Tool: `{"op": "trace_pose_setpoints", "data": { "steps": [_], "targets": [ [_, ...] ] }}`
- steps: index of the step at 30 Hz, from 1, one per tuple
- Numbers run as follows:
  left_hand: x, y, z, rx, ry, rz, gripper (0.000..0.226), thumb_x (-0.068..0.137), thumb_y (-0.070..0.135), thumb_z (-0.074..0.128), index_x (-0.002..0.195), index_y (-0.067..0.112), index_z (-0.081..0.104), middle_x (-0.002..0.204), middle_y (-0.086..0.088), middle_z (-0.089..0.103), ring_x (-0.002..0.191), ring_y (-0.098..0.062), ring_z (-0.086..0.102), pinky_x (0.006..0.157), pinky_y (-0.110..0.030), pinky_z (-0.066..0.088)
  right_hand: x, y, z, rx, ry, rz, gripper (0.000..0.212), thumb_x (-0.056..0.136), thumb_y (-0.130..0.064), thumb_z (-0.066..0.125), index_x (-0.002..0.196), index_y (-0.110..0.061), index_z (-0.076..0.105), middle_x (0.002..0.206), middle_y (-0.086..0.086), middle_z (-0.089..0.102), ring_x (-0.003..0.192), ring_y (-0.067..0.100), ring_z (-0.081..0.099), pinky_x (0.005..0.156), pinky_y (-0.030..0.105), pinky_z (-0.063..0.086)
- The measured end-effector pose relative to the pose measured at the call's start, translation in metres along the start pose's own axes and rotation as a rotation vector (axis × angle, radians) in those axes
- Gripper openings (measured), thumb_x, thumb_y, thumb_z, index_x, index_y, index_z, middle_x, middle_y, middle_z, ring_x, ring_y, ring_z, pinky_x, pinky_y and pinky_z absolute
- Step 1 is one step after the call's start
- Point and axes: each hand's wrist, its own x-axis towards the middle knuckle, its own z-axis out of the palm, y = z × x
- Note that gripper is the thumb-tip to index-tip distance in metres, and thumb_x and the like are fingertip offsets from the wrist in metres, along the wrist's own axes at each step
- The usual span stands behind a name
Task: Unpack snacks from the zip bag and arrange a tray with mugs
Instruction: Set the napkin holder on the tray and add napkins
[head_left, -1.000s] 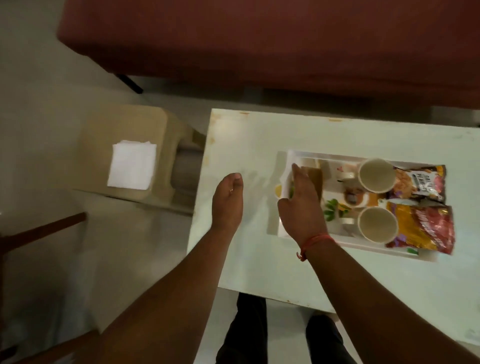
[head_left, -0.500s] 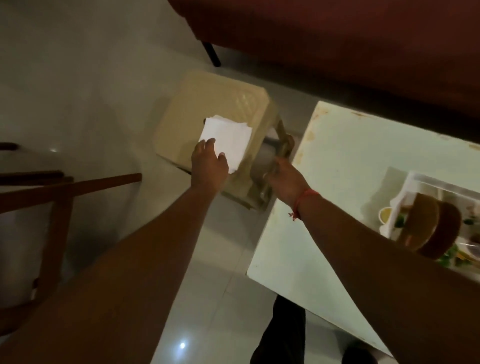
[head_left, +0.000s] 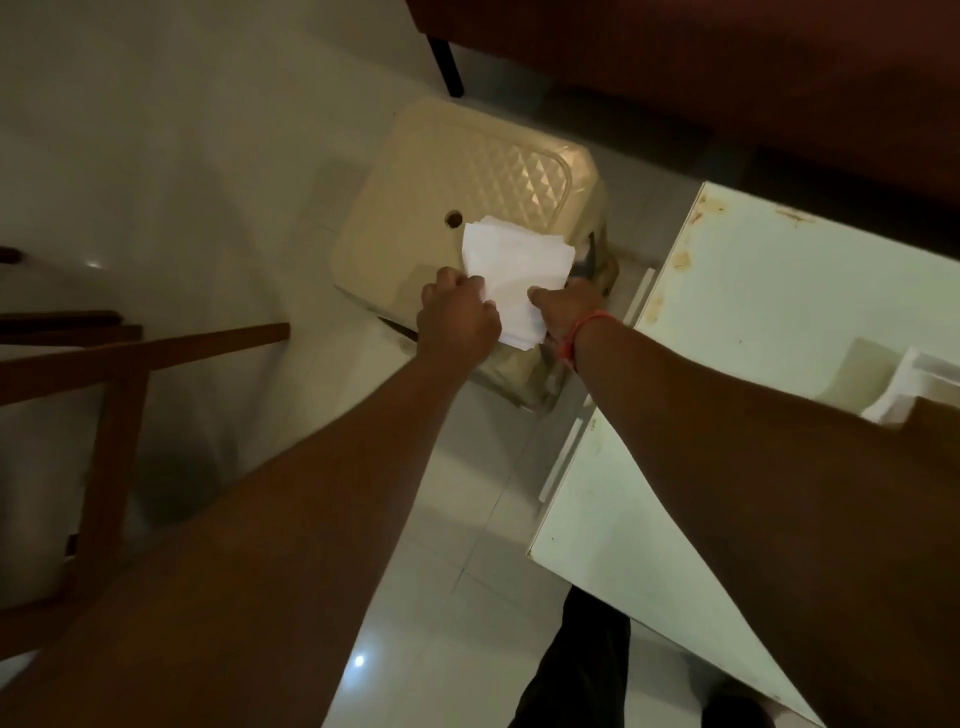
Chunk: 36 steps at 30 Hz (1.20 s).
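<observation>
A stack of white paper napkins (head_left: 511, 270) lies at the near edge of a cream plastic stool (head_left: 441, 171), partly lifted past its edge. My left hand (head_left: 457, 317) grips the stack's left side. My right hand (head_left: 563, 312), with a red thread on the wrist, holds its right side from below. Only a corner of the white tray (head_left: 906, 384) shows at the right edge, behind my right forearm; the mugs and snack packets are out of view.
The pale green table (head_left: 769, 291) stands to the right of the stool. A brown wooden chair frame (head_left: 119, 364) is at the left. A dark red sofa (head_left: 727, 67) runs along the top. My legs (head_left: 576, 670) show below on the white tiled floor.
My view has turned from the tray to the stool. Both hands left the table and tray, reached to the stool, and now grip the napkin stack, which has shifted toward the stool's near edge.
</observation>
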Motion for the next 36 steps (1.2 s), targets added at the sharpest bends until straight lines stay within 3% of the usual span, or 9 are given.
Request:
{"op": "trace_pose_setpoints", "data": {
  "steps": [4,12,14,17,19,23,28,31,36],
  "targets": [
    [-0.009,0.008,0.006,-0.106,0.035,-0.014,0.032,0.093,0.023,0.048,0.118,0.01,0.063,0.126,-0.014,0.051,0.115,-0.032,0.048,0.097,-0.045,0.046,-0.006,-0.005,-0.005,-0.014,0.018,0.004,0.037,0.091,-0.006,0.06,0.127,-0.013,0.055,0.109,0.008,0.06,0.106,0.034,0.061,0.088,0.048,0.058],
    [-0.053,0.038,0.022,-0.389,0.125,-0.114,0.032,0.094,0.026,0.054,0.12,0.009,0.058,0.119,-0.012,0.056,0.104,-0.027,0.057,0.089,-0.037,0.049,-0.075,0.017,-0.077,0.352,-0.207,-0.055,0.04,0.092,0.0,0.056,0.131,-0.01,0.056,0.128,0.011,0.064,0.114,0.035,0.061,0.087,0.044,0.058],
    [-0.072,0.057,0.027,-0.696,-0.032,-0.273,0.038,0.095,0.035,0.054,0.124,0.012,0.056,0.119,-0.009,0.06,0.105,-0.026,0.06,0.09,-0.039,0.052,-0.097,0.029,-0.105,0.475,-0.255,-0.03,0.042,0.092,0.002,0.052,0.133,-0.008,0.055,0.127,0.013,0.065,0.113,0.034,0.062,0.082,0.041,0.058],
    [-0.111,0.094,0.034,-1.328,-0.442,-0.581,0.042,0.096,0.043,0.055,0.13,0.019,0.054,0.123,-0.009,0.065,0.11,-0.028,0.064,0.085,-0.047,0.058,-0.127,0.053,-0.155,0.557,-0.288,-0.01,0.038,0.092,0.003,0.047,0.125,-0.009,0.061,0.115,0.011,0.07,0.102,0.028,0.065,0.076,0.037,0.057],
    [-0.136,0.115,0.042,-1.455,-0.574,-0.586,0.037,0.096,0.038,0.056,0.126,0.017,0.058,0.122,-0.01,0.067,0.111,-0.03,0.064,0.082,-0.047,0.058,-0.144,0.071,-0.185,0.558,-0.287,0.012,0.036,0.091,0.002,0.046,0.12,-0.011,0.064,0.11,0.01,0.071,0.098,0.026,0.066,0.079,0.038,0.055],
    [-0.183,0.158,0.068,-1.405,-0.576,-0.551,0.023,0.097,0.023,0.058,0.114,0.012,0.068,0.117,-0.01,0.071,0.106,-0.029,0.067,0.091,-0.045,0.055,-0.178,0.106,-0.248,0.407,-0.188,0.035,0.034,0.09,0.003,0.049,0.117,-0.01,0.066,0.107,0.007,0.074,0.092,0.025,0.068,0.07,0.032,0.055],
    [-0.234,0.215,0.091,-1.048,-0.503,-0.467,0.014,0.096,0.023,0.057,0.095,0.02,0.07,0.103,-0.001,0.074,0.101,-0.027,0.068,0.09,-0.045,0.054,-0.211,0.147,-0.31,0.021,0.094,-0.079,0.026,0.087,-0.007,0.053,0.105,-0.017,0.07,0.107,0.008,0.073,0.096,0.03,0.069,0.082,0.041,0.056],
    [-0.266,0.253,0.092,-0.953,-0.446,-0.381,0.015,0.096,0.026,0.053,0.092,0.023,0.067,0.1,-0.002,0.072,0.096,-0.026,0.067,0.083,-0.04,0.054,-0.235,0.162,-0.335,-0.292,0.278,-0.21,0.032,0.09,-0.012,0.057,0.121,-0.01,0.064,0.109,0.004,0.066,0.096,0.021,0.06,0.081,0.028,0.044],
    [-0.308,0.309,0.098,-0.887,-0.408,-0.306,0.019,0.097,0.029,0.048,0.09,0.025,0.066,0.097,-0.003,0.07,0.095,-0.025,0.066,0.087,-0.047,0.054,-0.269,0.184,-0.353,-0.553,0.462,-0.434,0.039,0.091,-0.011,0.057,0.13,-0.011,0.06,0.12,0.01,0.063,0.106,0.027,0.061,0.089,0.035,0.049]
  ]
}}
